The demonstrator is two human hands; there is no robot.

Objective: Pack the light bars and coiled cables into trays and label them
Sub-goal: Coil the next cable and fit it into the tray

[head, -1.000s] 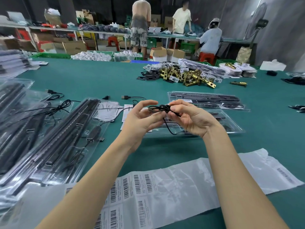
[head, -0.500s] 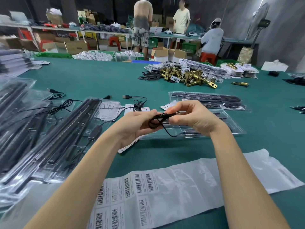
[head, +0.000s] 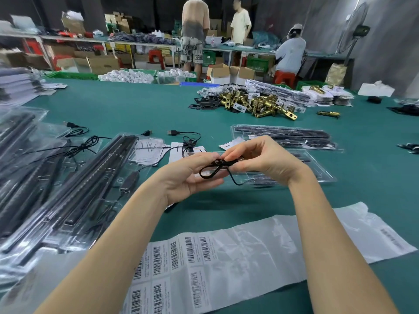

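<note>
Our left hand [head: 190,175] and right hand [head: 260,160] both pinching the coiled cable [head: 215,169], barcode label sheet [head: 181,257] print seemingly too blurred to read, green worktop [head: 140,105] open beyond

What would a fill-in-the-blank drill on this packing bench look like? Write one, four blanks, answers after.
1. Both hands hold a coiled black ____.
2. The left hand and right hand work above a clear plastic ____.
3. The label sheet nearest the camera carries printed ____.
4. The table is covered in ____.

Answers: cable; tray; barcodes; green

Both forearms bare, no sleeves; left hand [head: 186,175] and right hand [head: 260,162] ungloved.
</note>
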